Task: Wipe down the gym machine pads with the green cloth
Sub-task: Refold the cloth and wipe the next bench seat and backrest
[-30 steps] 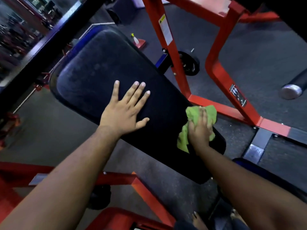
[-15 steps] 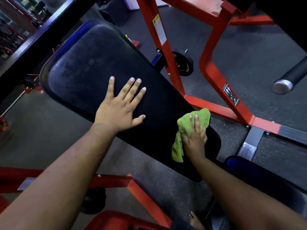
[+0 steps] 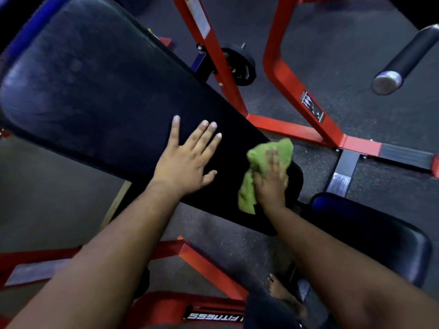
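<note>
I'm looking down on the long black pad [image 3: 99,91], tilted across the view, its narrow end nearest me and the broad end off at the upper left. Beyond it stands the red frame [image 3: 282,74], and a second pad [image 3: 370,238] sits low at the right, just past the narrow end.

My left hand [image 3: 185,162] lies flat on the long pad near its near edge, fingers straight and spread — bracing, gripping nothing. My right hand [image 3: 270,179] presses the cloth [image 3: 261,162] against the pad at its narrow end, close to the right corner. The fingers lie over the bunched cloth; they are blurred, so I cannot tell whether they curl into it or only press flat. One tail of the cloth hangs toward the near edge.

I judge the step to be wiping the narrow end. Most of the pad lies up-left of the cloth, so the next move calls for long strokes toward the broad end — shifting the left hand out of the path — and then the second pad.
</note>
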